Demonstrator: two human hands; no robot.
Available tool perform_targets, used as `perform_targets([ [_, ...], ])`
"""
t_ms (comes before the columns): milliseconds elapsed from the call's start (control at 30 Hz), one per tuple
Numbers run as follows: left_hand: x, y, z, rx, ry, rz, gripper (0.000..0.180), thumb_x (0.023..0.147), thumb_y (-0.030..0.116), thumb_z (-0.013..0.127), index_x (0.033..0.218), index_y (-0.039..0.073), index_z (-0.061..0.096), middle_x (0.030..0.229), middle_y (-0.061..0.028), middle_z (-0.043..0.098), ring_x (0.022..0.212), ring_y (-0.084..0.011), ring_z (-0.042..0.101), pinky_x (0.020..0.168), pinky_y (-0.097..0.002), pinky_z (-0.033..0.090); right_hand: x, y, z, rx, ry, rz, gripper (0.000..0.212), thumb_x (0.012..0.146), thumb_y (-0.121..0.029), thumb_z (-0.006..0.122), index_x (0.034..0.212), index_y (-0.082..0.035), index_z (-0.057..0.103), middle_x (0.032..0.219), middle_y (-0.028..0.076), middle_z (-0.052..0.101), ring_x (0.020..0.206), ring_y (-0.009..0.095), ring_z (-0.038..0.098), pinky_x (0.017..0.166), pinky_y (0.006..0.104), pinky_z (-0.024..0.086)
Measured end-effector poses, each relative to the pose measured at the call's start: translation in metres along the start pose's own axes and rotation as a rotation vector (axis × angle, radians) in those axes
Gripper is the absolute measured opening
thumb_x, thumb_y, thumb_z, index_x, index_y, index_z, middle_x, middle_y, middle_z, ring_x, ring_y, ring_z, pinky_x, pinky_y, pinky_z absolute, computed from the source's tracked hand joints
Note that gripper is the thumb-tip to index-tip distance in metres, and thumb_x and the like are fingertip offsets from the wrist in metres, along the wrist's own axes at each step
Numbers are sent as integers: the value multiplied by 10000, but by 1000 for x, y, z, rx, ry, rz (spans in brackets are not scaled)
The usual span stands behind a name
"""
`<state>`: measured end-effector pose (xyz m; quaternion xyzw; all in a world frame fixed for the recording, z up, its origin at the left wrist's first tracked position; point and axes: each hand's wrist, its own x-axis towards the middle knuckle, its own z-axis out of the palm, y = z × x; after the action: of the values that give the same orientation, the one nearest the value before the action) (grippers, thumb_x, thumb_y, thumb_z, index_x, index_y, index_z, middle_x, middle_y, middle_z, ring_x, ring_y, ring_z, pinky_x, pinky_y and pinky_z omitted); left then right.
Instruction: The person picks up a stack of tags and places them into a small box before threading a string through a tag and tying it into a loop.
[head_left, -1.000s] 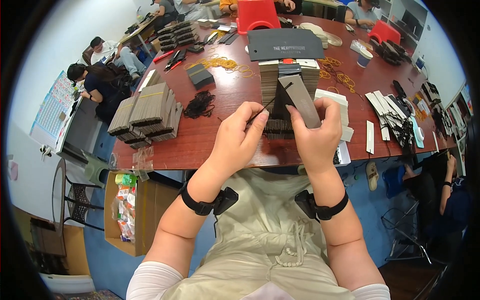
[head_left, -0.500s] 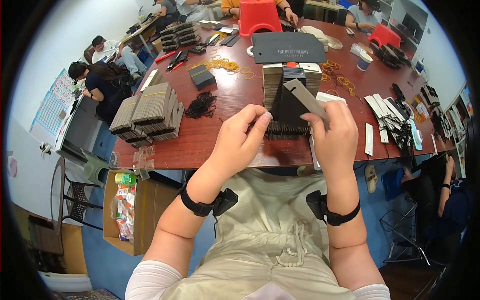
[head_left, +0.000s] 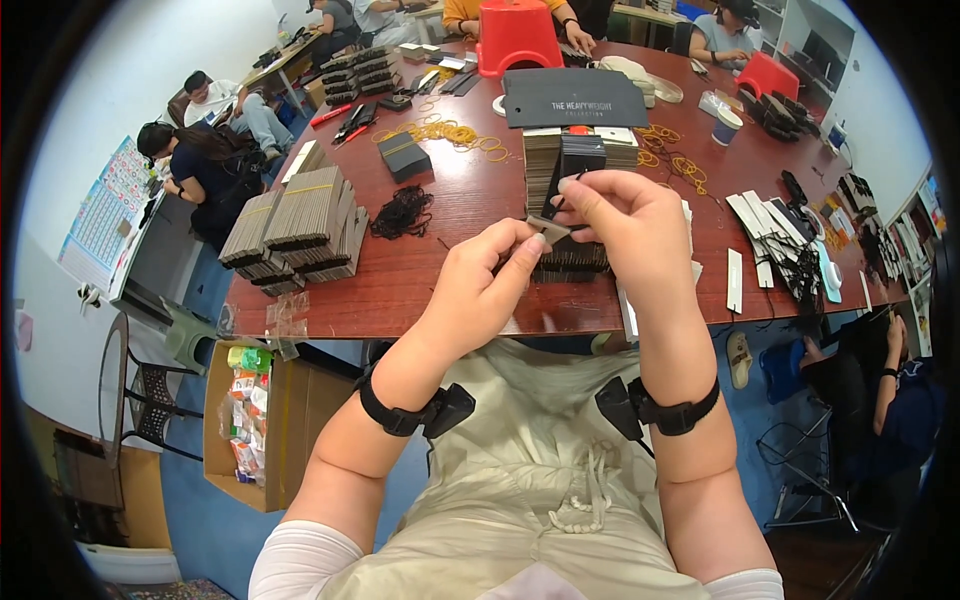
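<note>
One tag [head_left: 549,228] now in left fingers [head_left: 508,237]

Bare hands: two, the left hand [head_left: 482,285] and the right hand [head_left: 632,215].
Grey tag [head_left: 549,227]: one, at the left fingertips.
Black wristbands [head_left: 386,411]: two, one behind each hand.
Dark cord heap [head_left: 402,209]: one, left of the left hand.
Large dark card [head_left: 575,92]: one, beyond the right hand.
Red stools [head_left: 518,42]: two, farther beyond; one rightward.
Paper cup [head_left: 727,128]: one, beyond the right hand, rightward.
Cardboard box [head_left: 308,425]: one, floor, left of the left hand.
</note>
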<state>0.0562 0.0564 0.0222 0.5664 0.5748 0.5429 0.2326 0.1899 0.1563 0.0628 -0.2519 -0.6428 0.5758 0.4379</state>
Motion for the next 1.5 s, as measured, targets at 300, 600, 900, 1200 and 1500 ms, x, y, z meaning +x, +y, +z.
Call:
perform_targets([
  [300,-2,-15,-5,-125,-16,-25,194,956,170,506,946,9,614,702,-1,523,648,-74,479,606,-234,411,1,10,-5,16,10,-42,158,894,-147,611,796,-23,611,672,32,615,575,75,581,491,206,436],
  [600,-7,-18,-2,-252,-3,-69,186,958,148,523,995,8,640,695,44,515,580,-15,413,519,-170,330,0,16,-7,-41,114,-140,135,910,-145,588,822,-43,600,699,12,582,566,57,526,477,189,394],
  [900,-10,-15,0,-478,67,-249,91,895,97,615,928,14,600,747,-78,657,551,-53,513,491,-192,395,0,14,-8,665,-15,27,116,895,-148,619,850,-50,578,713,14,566,592,84,518,481,226,388],
  [1200,-16,-22,1,-403,25,-228,81,860,61,652,864,44,573,737,-60,654,556,-49,519,503,-186,403,-5,35,-28,651,-54,54,126,923,-158,576,842,-62,558,783,32,564,635,104,492,508,229,372],
  [1500,-26,-31,12,-421,23,-221,57,853,43,655,900,25,627,745,-39,656,595,-63,554,542,-193,447,-3,55,-45,1137,-327,288,176,948,-185,481,948,-34,572,884,63,573,636,123,450,509,250,355],
])
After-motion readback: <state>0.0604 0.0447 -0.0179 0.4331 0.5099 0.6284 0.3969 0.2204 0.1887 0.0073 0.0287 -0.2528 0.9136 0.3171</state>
